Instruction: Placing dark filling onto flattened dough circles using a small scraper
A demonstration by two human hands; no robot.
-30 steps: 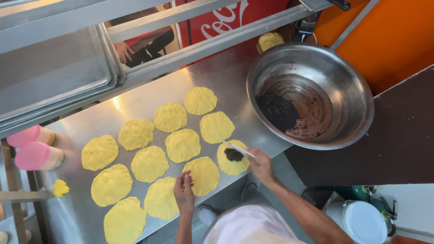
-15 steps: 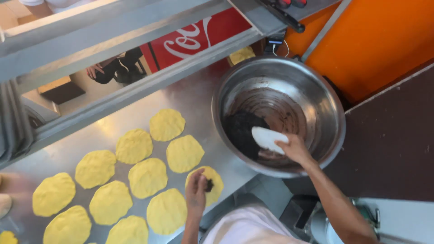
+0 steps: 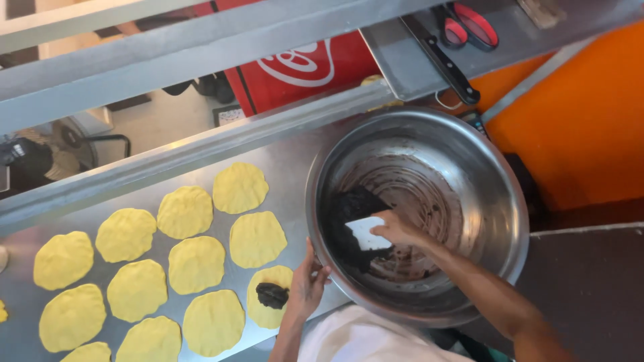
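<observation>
My right hand [image 3: 397, 230] is inside a large steel bowl [image 3: 490, 188], holding a white scraper [image 3: 367, 233] against a dark paste [image 3: 349, 214] on the bowl's bottom. My left hand [image 3: 307, 285] grips the bowl's near-left rim. Several flat yellow dough discs [image 3: 194, 265] lie on the steel counter [image 3: 288, 157] to the left. One disc [image 3: 265, 312] beside my left hand carries a lump of dark filling [image 3: 272, 295].
A metal rail [image 3: 201, 151] runs along the counter's far side. On a shelf above the bowl lie a black-handled knife [image 3: 443, 60] and red-handled scissors [image 3: 469, 23]. An orange wall [image 3: 577, 121] stands to the right. A red cooler [image 3: 302, 67] sits behind.
My right hand moved from the dough disc into the bowl and now scrapes the paste. My left hand left the filled disc and took the bowl's rim. The view shifted right.
</observation>
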